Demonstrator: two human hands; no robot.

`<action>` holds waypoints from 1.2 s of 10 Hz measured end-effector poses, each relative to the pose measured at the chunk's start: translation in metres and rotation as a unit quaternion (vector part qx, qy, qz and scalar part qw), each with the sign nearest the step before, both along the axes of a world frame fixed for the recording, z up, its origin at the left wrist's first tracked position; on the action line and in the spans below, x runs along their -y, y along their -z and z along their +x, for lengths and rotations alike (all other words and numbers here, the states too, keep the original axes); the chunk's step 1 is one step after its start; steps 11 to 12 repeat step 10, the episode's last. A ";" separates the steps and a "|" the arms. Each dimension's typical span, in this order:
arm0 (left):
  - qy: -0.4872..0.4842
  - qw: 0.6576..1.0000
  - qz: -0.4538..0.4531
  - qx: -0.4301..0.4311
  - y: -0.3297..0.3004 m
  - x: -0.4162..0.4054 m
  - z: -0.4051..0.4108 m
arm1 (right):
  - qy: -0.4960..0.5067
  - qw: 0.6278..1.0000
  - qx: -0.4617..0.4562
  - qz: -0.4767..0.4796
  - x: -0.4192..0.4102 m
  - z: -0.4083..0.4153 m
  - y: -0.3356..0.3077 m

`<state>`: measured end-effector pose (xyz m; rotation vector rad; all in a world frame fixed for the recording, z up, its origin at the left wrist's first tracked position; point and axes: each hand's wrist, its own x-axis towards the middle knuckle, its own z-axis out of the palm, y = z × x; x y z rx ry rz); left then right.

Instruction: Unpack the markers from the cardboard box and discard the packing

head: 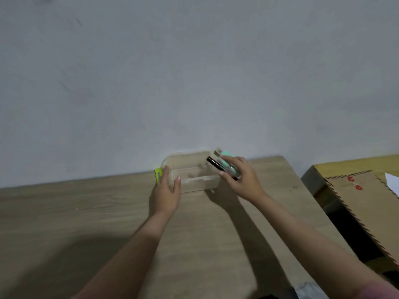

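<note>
Gripping markers (224,167), right-hand fingers (230,159) around.

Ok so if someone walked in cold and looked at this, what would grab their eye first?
Probably the two hands meeting at the clear plastic container by the wall: the left hand rests against its left end beside a lime-green latch. The right hand holds a bunch of markers over its right end. At the far right lies a brown cardboard box.
</note>
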<state>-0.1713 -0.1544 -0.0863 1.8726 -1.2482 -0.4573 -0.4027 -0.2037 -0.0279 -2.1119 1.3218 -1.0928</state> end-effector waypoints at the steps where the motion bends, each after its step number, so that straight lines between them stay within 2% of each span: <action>1: 0.004 1.000 -0.006 -0.021 0.002 0.000 0.001 | -0.108 0.989 -0.084 0.047 0.039 0.035 -0.015; 2: 0.000 0.999 -0.008 -0.039 0.006 0.000 0.004 | -0.172 0.953 -0.231 0.088 0.070 0.060 -0.016; 3: 0.001 0.998 -0.016 -0.055 0.005 0.000 0.003 | -0.212 0.921 -0.316 0.083 0.085 0.077 -0.014; 4: -0.001 0.997 -0.017 -0.072 0.005 0.000 0.002 | -0.249 0.907 -0.317 0.121 0.086 0.088 -0.010; 6: -0.019 0.997 -0.001 -0.077 0.004 -0.001 0.002 | -0.256 0.891 -0.335 0.172 0.097 0.091 -0.011; 7: -0.021 0.997 0.007 -0.079 -0.004 -0.004 -0.003 | -0.254 0.901 -0.289 0.202 0.093 0.087 -0.015; 8: -0.009 0.998 0.036 -0.058 -0.016 -0.006 -0.004 | -0.230 0.926 -0.218 0.203 0.082 0.079 -0.024; 9: 0.003 0.999 0.043 -0.016 -0.022 -0.003 0.002 | -0.192 0.956 -0.151 0.165 0.067 0.061 -0.037; 10: -0.022 0.999 0.038 0.008 -0.032 0.000 0.004 | -0.125 0.989 -0.030 0.075 0.045 0.044 -0.052; 12: -0.022 0.999 0.038 0.008 -0.032 0.000 0.004 | -0.125 0.989 -0.030 0.075 0.045 0.044 -0.052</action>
